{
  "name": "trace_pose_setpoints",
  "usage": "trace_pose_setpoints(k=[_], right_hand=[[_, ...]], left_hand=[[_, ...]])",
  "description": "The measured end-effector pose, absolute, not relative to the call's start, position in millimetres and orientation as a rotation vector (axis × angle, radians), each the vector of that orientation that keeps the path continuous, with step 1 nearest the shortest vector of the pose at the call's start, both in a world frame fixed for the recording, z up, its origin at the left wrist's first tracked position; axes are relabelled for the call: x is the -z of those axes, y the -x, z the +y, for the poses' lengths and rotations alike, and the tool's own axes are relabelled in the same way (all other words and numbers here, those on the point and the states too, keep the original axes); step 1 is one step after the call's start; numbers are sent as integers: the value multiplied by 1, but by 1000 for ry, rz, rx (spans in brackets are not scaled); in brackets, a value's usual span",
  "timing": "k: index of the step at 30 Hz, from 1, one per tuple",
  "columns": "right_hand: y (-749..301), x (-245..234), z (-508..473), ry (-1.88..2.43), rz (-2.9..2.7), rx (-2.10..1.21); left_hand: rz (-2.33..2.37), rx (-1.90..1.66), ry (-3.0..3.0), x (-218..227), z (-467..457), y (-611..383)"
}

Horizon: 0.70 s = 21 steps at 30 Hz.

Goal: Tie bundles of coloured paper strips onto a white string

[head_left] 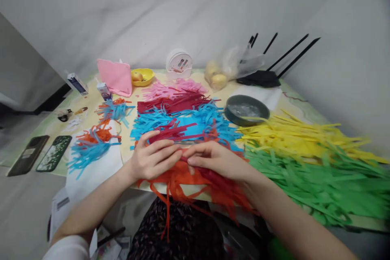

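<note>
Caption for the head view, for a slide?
Left hand and right hand pinch red strips above orange strips, amid coloured paper piles.

Plain white wall [195,8] behind, pale tabletop [90,102] (patterned cloth), grey floor [18,211] at left, soft even light

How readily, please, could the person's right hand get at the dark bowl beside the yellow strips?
Probably yes: the dark bowl stands just beyond the right hand, with only loose blue strips and yellow strips lying flat between them and nothing upright blocking the way.
</note>
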State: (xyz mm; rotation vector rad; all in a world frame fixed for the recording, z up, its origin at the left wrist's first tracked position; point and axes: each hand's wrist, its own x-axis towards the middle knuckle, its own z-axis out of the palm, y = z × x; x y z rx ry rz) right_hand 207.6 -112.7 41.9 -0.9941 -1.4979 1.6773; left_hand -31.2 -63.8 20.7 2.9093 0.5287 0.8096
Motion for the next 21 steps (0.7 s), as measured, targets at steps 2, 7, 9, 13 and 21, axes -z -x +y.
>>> trace_pose_setpoints(k=[2,7,9,13,21], right_hand=[[-203,-37,-115,1003,-1362,-1732],[-187,-42,-125,1043,-1214,-1581],[-181,-47,-128,1012,-1188,-1448],[-178,-56,-123,952,-1215,-1199],[-185,-48,-97,1052,-1399,-792]], left_hand=[[557,-909,-2936,-17,-63,33],[714,-1191,-2624,-17,-69,15],[779,-1308,-2410,-20,-73,1],[790,-1365,-1953,-30,-76,-22],[811,-1224,-1590,-36,-55,-44]])
